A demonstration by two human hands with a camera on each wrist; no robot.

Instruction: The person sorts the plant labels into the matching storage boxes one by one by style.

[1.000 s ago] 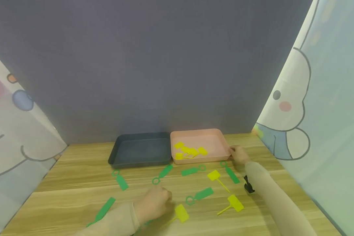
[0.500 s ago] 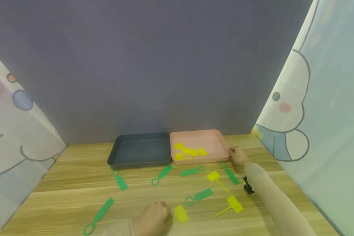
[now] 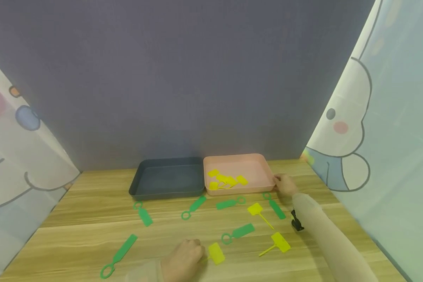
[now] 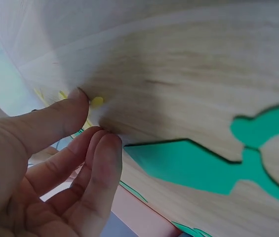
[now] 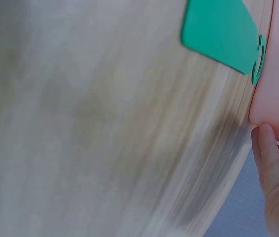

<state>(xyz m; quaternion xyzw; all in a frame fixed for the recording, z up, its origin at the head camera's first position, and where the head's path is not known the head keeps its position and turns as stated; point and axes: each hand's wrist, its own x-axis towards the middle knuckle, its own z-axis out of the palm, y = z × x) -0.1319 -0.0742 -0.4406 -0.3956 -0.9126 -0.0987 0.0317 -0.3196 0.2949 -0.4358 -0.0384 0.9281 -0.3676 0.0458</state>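
"What had changed over that second?"

"My left hand had drawn back towards me, and its sleeve had uncovered the ring of the near-left green tag. My right hand had stayed at the near right corner of the pink tray."

"Was the left one gripping anything?"

"I couldn't tell. Its thumb and fingertips stood slightly apart at the stem of a yellow tag, which lay on the table just to their right. From the left wrist I saw another green tag just beside the fingertips."

"And the right one?"

"Unclenched: its fingers were fairly straight and touched the tray's corner."

"Had anything else moved?"

"Not that I saw. Two more yellow tags lay further right, with green ones spread around them. A cluster of yellow ones lay in the pink tray, and the dark tray stood just left of it."

"What was the surface like?"

"Wood-grained, streaked light and brown from side to side. A small black object lay beside my right forearm."

"And the room?"

"A plain dark backdrop rose behind the trays. Pale panels stood on both sides, printed with big cartoon figures."
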